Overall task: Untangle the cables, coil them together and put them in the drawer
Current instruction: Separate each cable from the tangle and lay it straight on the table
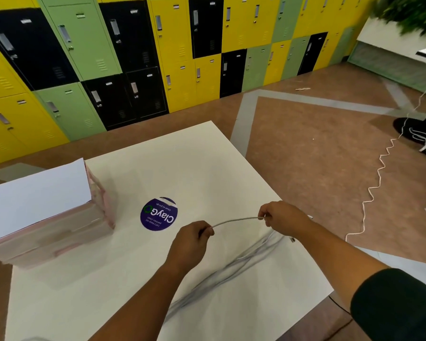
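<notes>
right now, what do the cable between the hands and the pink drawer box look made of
Cable: probably a flexible pale grey plastic or braided sheath, matte; it holds a smooth arc, but blur hides the texture.
Drawer box: seemingly translucent pink plastic, slightly glossy; its walls look hazy and see-through.

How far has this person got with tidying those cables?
Early on. Nothing looks finished: no coil shows. In hand: the left hand and right hand pinch a stretch of white cable between them, while the trailing cables lie blurred across the table. Left: finish untangling, coil them, and put them in the pink drawer unit, which looks shut.
</notes>
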`<state>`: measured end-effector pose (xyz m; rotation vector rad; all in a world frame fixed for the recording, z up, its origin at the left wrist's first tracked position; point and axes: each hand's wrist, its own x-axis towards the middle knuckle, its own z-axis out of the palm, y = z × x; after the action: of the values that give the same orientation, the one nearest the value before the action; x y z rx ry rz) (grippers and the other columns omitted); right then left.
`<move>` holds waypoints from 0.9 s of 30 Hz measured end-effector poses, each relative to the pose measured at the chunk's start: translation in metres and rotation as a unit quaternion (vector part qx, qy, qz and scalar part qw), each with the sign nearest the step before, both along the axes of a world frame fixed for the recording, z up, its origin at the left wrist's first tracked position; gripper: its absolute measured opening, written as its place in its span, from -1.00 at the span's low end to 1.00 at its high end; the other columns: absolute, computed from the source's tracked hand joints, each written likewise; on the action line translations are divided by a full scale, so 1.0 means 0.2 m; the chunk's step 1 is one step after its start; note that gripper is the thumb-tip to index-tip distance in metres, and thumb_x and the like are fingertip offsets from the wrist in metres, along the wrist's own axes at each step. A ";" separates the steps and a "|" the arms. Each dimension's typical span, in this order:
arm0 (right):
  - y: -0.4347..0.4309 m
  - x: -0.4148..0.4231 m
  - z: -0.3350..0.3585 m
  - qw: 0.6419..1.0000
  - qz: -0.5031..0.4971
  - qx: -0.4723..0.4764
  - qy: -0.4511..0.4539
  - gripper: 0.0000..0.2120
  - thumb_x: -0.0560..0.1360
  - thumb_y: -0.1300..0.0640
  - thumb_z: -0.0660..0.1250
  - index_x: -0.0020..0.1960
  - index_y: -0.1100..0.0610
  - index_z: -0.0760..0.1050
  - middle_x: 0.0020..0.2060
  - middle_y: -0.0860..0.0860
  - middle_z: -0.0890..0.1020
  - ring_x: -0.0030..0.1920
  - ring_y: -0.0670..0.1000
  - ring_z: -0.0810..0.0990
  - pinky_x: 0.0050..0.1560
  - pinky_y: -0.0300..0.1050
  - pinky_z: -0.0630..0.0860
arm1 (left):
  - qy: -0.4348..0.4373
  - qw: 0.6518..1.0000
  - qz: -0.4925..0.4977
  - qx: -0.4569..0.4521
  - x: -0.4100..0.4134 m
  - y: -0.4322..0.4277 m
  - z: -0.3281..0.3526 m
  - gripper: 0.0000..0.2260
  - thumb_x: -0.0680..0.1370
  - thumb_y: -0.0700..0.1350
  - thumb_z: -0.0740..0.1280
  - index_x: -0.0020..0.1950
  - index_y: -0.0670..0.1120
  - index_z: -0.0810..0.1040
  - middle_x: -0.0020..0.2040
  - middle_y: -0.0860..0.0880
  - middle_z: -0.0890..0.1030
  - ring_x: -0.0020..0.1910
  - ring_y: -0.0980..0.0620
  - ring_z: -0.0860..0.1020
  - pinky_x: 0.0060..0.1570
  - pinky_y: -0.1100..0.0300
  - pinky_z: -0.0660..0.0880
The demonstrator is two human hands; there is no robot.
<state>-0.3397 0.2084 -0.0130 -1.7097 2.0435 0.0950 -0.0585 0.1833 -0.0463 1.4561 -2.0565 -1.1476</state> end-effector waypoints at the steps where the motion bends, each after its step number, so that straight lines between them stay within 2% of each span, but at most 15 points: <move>1: 0.00 -0.01 0.00 1.000 -0.009 -0.017 0.008 -0.76 0.60 0.17 0.20 0.09 -0.05 0.61 -0.11 -0.13 0.60 -0.03 -0.05 0.58 0.03 -0.07 0.56 | -0.002 1.000 0.011 -0.002 0.00 0.00 -0.01 -0.83 0.64 -0.04 0.26 -0.07 0.04 0.63 -0.25 0.09 0.64 -0.30 0.16 0.55 -0.30 0.40 0.39; 3: -0.01 -0.04 -0.03 0.997 -0.042 -0.059 -0.007 -0.79 0.59 0.19 0.24 0.08 0.00 0.62 -0.07 -0.08 0.64 -0.04 -0.01 0.58 -0.02 -0.09 0.54 | -0.003 1.000 0.012 -0.001 0.00 0.01 -0.02 -0.83 0.64 -0.03 0.27 -0.06 0.06 0.64 -0.26 0.07 0.65 -0.30 0.12 0.57 -0.31 0.41 0.40; 5: -0.01 -0.04 -0.06 0.992 -0.073 -0.096 -0.025 -0.81 0.58 0.22 0.28 0.04 0.05 0.64 -0.11 -0.08 0.60 -0.04 0.01 0.56 -0.05 -0.11 0.50 | 0.005 1.000 -0.006 0.010 0.00 0.03 -0.03 -0.84 0.64 -0.04 0.29 -0.06 0.04 0.66 -0.27 0.05 0.65 -0.33 0.13 0.55 -0.33 0.40 0.40; 7: 0.00 -0.05 -0.09 0.987 -0.083 -0.134 -0.017 -0.84 0.55 0.24 0.33 -0.03 0.05 0.66 -0.15 -0.11 0.53 0.00 0.05 0.55 0.01 -0.04 0.50 | 0.017 1.000 -0.014 0.020 -0.02 0.04 -0.01 -0.85 0.63 -0.05 0.31 -0.05 0.01 0.67 -0.31 0.06 0.64 -0.38 0.18 0.50 -0.34 0.41 0.38; 10: 0.02 -0.06 -0.14 0.972 -0.108 -0.207 -0.005 -0.88 0.49 0.24 0.42 -0.10 0.04 0.68 -0.13 -0.09 0.55 0.02 0.07 0.51 0.03 0.03 0.50 | 0.036 0.998 -0.022 0.046 -0.03 0.05 0.00 -0.85 0.62 -0.08 0.33 -0.07 -0.01 0.68 -0.39 0.17 0.58 -0.43 0.23 0.45 -0.36 0.43 0.34; 13: 0.01 -0.04 -0.13 0.940 -0.167 -0.283 -0.093 -0.90 0.46 0.28 0.44 -0.12 0.10 0.66 -0.20 -0.05 0.54 -0.20 0.00 0.52 -0.16 -0.07 0.49 | 0.054 0.994 -0.043 0.084 -0.04 0.07 0.02 -0.83 0.62 -0.10 0.32 -0.05 -0.04 0.70 -0.38 0.25 0.58 -0.39 0.31 0.48 -0.31 0.49 0.34; 15: 0.01 -0.01 -0.11 0.917 -0.224 -0.288 -0.165 -0.88 0.50 0.27 0.38 -0.09 0.08 0.64 -0.32 -0.09 0.55 -0.34 -0.05 0.52 -0.27 -0.12 0.47 | 0.068 0.992 -0.043 0.100 -0.05 0.08 0.03 -0.84 0.62 -0.08 0.33 -0.03 -0.04 0.71 -0.31 0.25 0.63 -0.31 0.35 0.53 -0.26 0.51 0.36; 16: 0.00 0.01 -0.11 0.903 -0.249 -0.288 -0.199 -0.86 0.52 0.28 0.34 -0.09 0.08 0.63 -0.33 -0.07 0.58 -0.35 -0.03 0.55 -0.28 -0.11 0.50 | 0.068 0.992 -0.044 0.099 -0.06 0.08 0.04 -0.84 0.61 -0.06 0.34 -0.02 -0.03 0.72 -0.26 0.24 0.65 -0.27 0.34 0.55 -0.23 0.51 0.37; 18: -0.01 0.03 -0.12 0.847 -0.322 -0.286 -0.310 -0.81 0.54 0.31 0.26 -0.12 0.13 0.61 -0.26 0.05 0.64 -0.31 0.02 0.61 -0.20 -0.06 0.57 | 0.048 0.994 -0.059 0.083 -0.07 0.08 0.02 -0.86 0.60 -0.01 0.36 -0.01 0.02 0.71 -0.19 0.20 0.67 -0.20 0.31 0.58 -0.20 0.50 0.39; 19: -0.02 0.05 -0.12 0.801 -0.367 -0.284 -0.378 -0.81 0.55 0.32 0.25 -0.14 0.16 0.59 -0.24 0.11 0.64 -0.30 0.04 0.63 -0.19 -0.04 0.59 | 0.030 0.994 -0.070 0.074 -0.08 0.09 0.00 -0.87 0.59 0.00 0.37 -0.01 0.04 0.71 -0.18 0.18 0.67 -0.19 0.29 0.57 -0.20 0.49 0.38; 21: -0.03 0.06 -0.11 0.711 -0.442 -0.283 -0.467 -0.85 0.57 0.32 0.31 -0.17 0.21 0.55 -0.27 0.17 0.61 -0.36 0.06 0.63 -0.27 -0.09 0.63 | 0.001 0.994 -0.084 0.067 -0.08 0.11 -0.03 -0.89 0.57 0.02 0.39 -0.02 0.05 0.70 -0.19 0.15 0.66 -0.22 0.27 0.56 -0.23 0.48 0.37; 22: -0.04 0.06 -0.10 0.682 -0.465 -0.283 -0.488 -0.87 0.55 0.34 0.34 -0.17 0.23 0.55 -0.29 0.17 0.60 -0.39 0.06 0.62 -0.32 -0.13 0.63 | -0.005 0.994 -0.084 0.066 -0.08 0.11 -0.05 -0.89 0.57 0.03 0.40 -0.03 0.05 0.70 -0.19 0.14 0.65 -0.23 0.26 0.55 -0.24 0.47 0.37; 25: -0.03 0.03 -0.09 0.637 -0.498 -0.266 -0.524 -0.88 0.52 0.41 0.36 -0.17 0.25 0.56 -0.30 0.16 0.59 -0.41 0.02 0.58 -0.40 -0.20 0.57 | 0.000 0.997 -0.056 0.054 -0.07 0.12 -0.06 -0.91 0.57 0.02 0.39 -0.09 0.07 0.66 -0.25 0.14 0.62 -0.27 0.24 0.54 -0.26 0.45 0.38; 27: -0.03 0.02 -0.10 0.609 -0.515 -0.264 -0.543 -0.90 0.51 0.38 0.39 -0.16 0.25 0.58 -0.32 0.13 0.59 -0.41 -0.01 0.55 -0.38 -0.19 0.54 | 0.004 0.998 -0.037 0.042 -0.08 0.12 -0.06 -0.88 0.58 0.00 0.38 -0.15 0.09 0.62 -0.34 0.14 0.56 -0.36 0.23 0.50 -0.31 0.45 0.36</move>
<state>-0.3355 0.2026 -0.0323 -0.1945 1.6580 -1.6053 -0.0743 0.2065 -0.0582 1.4219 -2.0964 -1.2822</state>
